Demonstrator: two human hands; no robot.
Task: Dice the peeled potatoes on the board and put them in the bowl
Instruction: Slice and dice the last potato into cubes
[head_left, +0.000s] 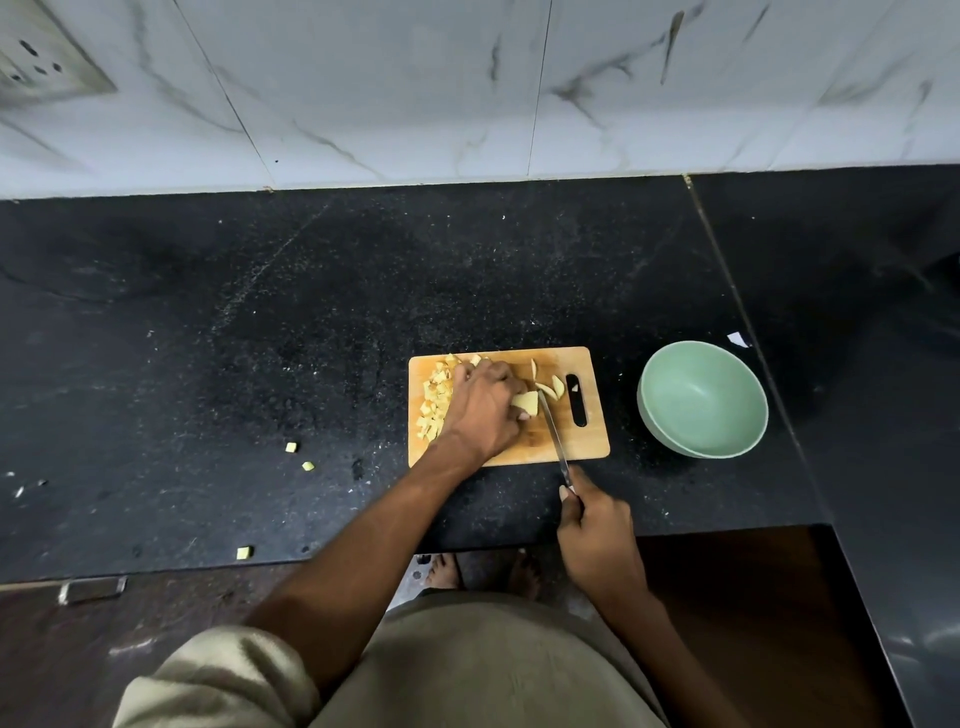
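On the wooden board (582, 441), the left hand (485, 410) lies with fingers curled over a piece of peeled potato (525, 400) and holds it down; the pale end of the piece shows at the fingertips. Just right of this piece stands the blade of the knife (553, 434), its tip touching the potato; the right hand (597, 535) is closed around the knife handle, in front of the board's near edge, above the desk (311, 338). Behind the blade, near the board's handle slot, lie a few curved potato slices (551, 388); on the left part of the board, partly hidden by the left hand, lies a heap of diced potato (435, 397). To the right of the board, apart from it, stands the green bowl (702, 399); I see nothing inside it. Three loose cubes (291, 447) lie on the dark desk, well left of the board, one of them close to the front edge. Behind the desk rises a white marbled wall (467, 88) with a socket plate (41, 57) at the upper left; below the desk edge, bare feet (444, 570) stand on the floor.
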